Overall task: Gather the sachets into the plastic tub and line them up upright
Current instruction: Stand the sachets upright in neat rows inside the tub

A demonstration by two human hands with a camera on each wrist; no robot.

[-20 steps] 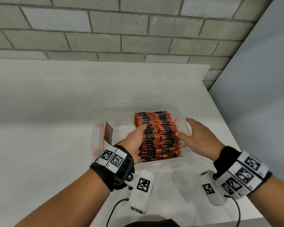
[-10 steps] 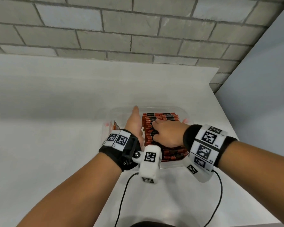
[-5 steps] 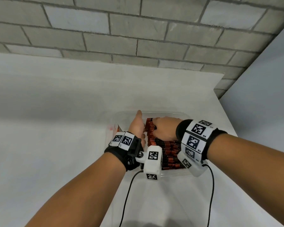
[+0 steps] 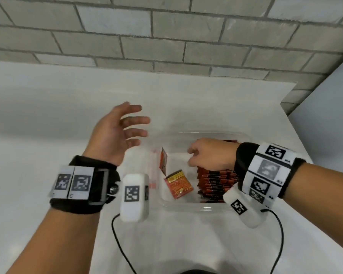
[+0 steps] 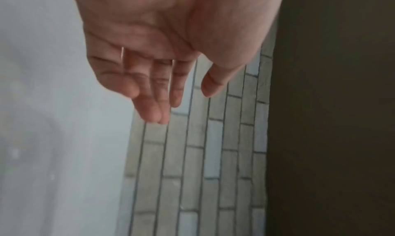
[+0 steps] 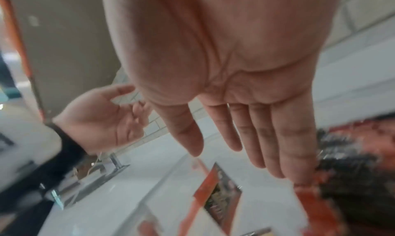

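A clear plastic tub (image 4: 198, 207) stands on the white table. A row of orange-and-black sachets (image 4: 216, 182) stands upright along its right side. One loose sachet (image 4: 178, 183) lies flat on the tub floor, and another sachet (image 4: 163, 161) leans against the left wall. My right hand (image 4: 194, 155) hovers inside the tub over the row's far end. In the right wrist view my right hand (image 6: 230, 148) has straight fingers and holds nothing, with the row (image 6: 352, 155) to its right. My left hand (image 4: 135, 125) is raised left of the tub, fingers spread and empty (image 5: 171, 94).
A grey brick wall (image 4: 166, 36) rises behind the white table (image 4: 48, 119). The table's right edge (image 4: 305, 147) runs close past the tub, with a pale wall beyond it. Two black cables (image 4: 119, 244) trail from the wrist cameras toward me.
My left hand has lifted out of the tub, moved left and spread open. My right hand stays over the row. The tub's left half now shows, with a sachet lying flat in it.
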